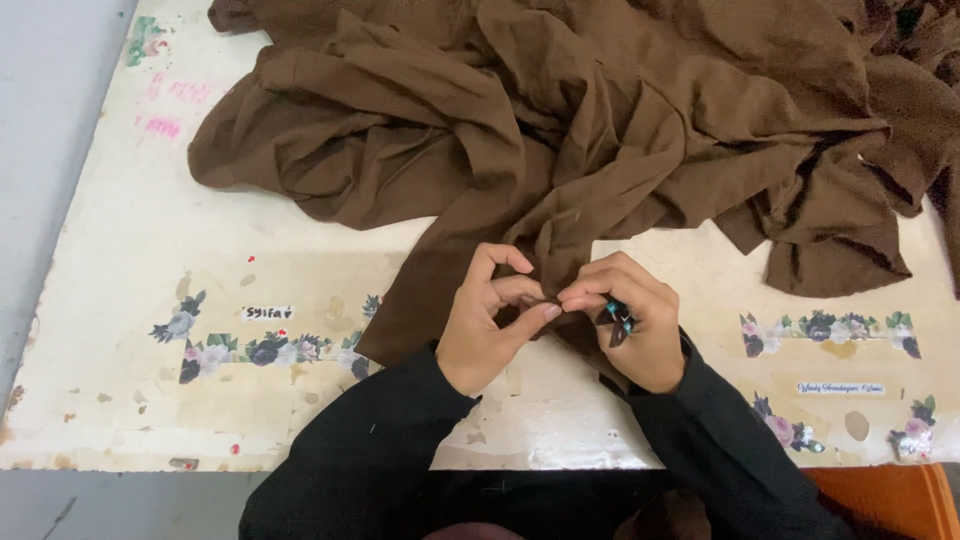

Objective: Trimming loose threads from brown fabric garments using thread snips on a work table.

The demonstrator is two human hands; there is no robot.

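Note:
A large rumpled brown cloth (600, 130) lies heaped across the far half of a worn white table (130, 250), with one part trailing down to me. My left hand (490, 325) pinches a fold of that trailing part between thumb and forefinger. My right hand (635, 325) pinches the same fold right beside it, fingertips nearly touching. A small dark tool with teal parts (618, 322) sits tucked in my right palm. Both arms wear black sleeves.
Flower stickers (260, 350) and small paper labels are stuck along the table's near side, left and right. Pink marks stain the far left corner. A grey floor shows at left, and an orange surface (890, 495) at bottom right.

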